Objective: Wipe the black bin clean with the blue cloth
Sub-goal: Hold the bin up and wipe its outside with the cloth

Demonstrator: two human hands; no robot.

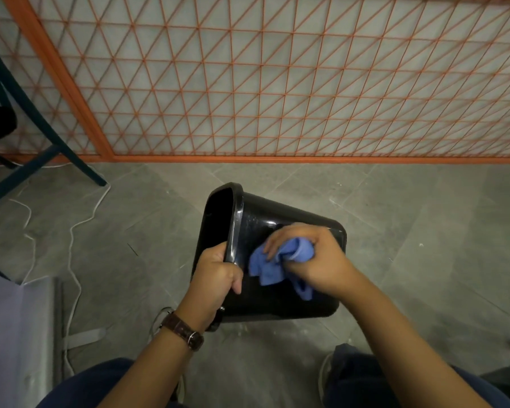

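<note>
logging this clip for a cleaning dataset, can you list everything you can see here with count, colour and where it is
black bin: 1, glossy black, tipped on its side on the floor at centre, opening to the left
blue cloth: 1, blue, bunched against the bin's outer wall
lattice screen: 1, orange frame and mesh, across the top
floor: 1, grey tiles, lower half
chair: 1, dark teal legs, upper left
cord: 1, white, trailing over the floor at left
wristwatch: 1, brown strap, on the left wrist
trouser legs: 2, dark blue, bottom edge
left hand: 1, grips the bin's rim
right hand: 1, holds the cloth on the bin
</note>
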